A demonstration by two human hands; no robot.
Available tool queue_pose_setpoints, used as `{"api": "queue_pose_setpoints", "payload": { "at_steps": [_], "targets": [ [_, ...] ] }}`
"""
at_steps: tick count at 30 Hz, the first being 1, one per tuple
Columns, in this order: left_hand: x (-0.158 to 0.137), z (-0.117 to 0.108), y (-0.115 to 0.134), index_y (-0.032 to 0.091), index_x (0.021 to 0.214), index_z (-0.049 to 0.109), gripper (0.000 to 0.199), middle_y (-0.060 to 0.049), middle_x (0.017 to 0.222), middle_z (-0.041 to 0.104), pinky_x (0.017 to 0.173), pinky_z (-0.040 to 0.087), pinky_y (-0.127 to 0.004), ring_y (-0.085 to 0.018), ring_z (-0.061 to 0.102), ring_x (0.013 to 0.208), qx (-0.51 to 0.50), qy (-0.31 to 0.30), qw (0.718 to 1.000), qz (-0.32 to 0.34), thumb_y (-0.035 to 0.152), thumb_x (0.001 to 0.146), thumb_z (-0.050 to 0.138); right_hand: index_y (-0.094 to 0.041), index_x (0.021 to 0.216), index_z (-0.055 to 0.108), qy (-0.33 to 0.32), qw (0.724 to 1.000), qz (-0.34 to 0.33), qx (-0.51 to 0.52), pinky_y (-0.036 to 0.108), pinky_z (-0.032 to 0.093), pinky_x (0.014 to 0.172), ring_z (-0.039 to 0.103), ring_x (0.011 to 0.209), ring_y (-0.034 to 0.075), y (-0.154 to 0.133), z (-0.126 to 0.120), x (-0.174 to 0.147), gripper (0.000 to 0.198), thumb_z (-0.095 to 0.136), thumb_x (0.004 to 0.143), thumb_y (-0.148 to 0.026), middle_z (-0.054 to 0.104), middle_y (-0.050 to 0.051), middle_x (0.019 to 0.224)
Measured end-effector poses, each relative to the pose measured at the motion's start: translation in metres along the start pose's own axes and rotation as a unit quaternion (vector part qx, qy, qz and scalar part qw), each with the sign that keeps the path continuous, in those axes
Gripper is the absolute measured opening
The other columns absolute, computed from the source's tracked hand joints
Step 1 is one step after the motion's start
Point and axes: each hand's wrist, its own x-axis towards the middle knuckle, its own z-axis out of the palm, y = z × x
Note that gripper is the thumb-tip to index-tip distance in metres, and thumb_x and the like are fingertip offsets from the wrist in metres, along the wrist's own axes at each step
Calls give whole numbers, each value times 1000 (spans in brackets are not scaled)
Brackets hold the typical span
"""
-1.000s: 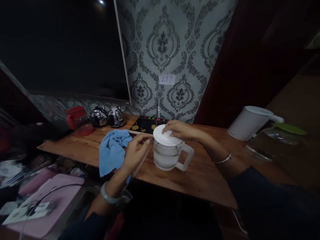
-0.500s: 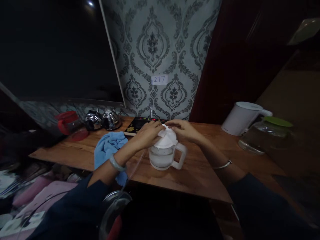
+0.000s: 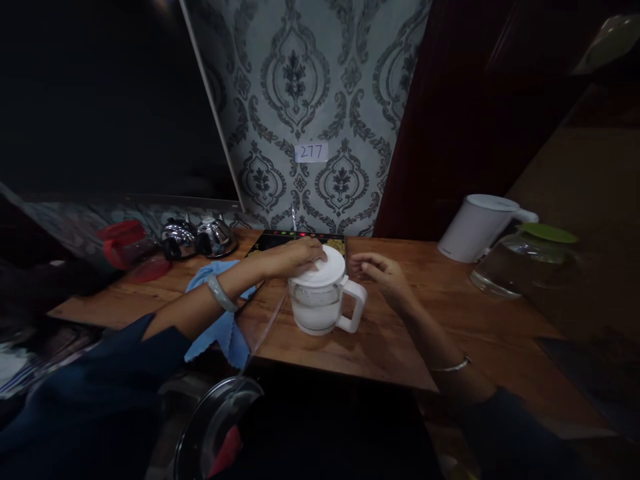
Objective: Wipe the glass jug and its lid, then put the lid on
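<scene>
A small clear jug (image 3: 320, 307) with a white handle stands on the wooden table (image 3: 400, 333). Its white lid (image 3: 324, 271) sits on top. My left hand (image 3: 295, 257) lies flat on the lid's left side, pressing down on it. My right hand (image 3: 379, 277) hovers just right of the jug's handle, fingers loosely curled and apart, holding nothing. A blue cloth (image 3: 220, 327) lies under my left forearm. A thin clear tube (image 3: 267, 320) runs from beside the jug down over the table's front edge.
A black induction plate (image 3: 280, 241) with lit dots sits behind the jug. Two shiny steel kettles (image 3: 197, 237) and a red-lidded jug (image 3: 127, 243) stand at the back left. At right are a white electric kettle (image 3: 480, 227) and a green-lidded glass jug (image 3: 520, 263). A glass lid (image 3: 215, 427) lies below.
My left hand left the cloth and tube and came to rest on the jug's lid. My right hand lifted off the lid and drew back to the right.
</scene>
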Motion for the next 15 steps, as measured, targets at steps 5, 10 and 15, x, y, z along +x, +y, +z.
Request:
{"api": "queue_pose_setpoints", "payload": {
  "at_steps": [5,10,15],
  "targets": [
    [1,-3,0,18,107,72,26,-13,107,68,91,47,-35,-25,64,99,2,40,999,-31,22,87,57,-20,91,73,43,997,40,42,33,51,73,66,76,17,13,3,-10,32,76,68,-43,74,4,84],
    [11,-4,11,14,107,72,27,-13,106,70,86,48,-31,-23,66,95,88,23,992,-92,25,91,54,-22,89,74,49,996,61,52,34,50,77,67,83,20,21,8,-23,30,75,67,-42,75,4,88],
    [18,-3,27,14,110,71,32,-13,110,71,86,49,-30,-24,67,99,167,-24,975,-143,31,95,49,-24,85,75,55,995,65,57,32,49,75,65,83,20,27,10,-33,26,72,68,-43,76,3,93]
  ]
}}
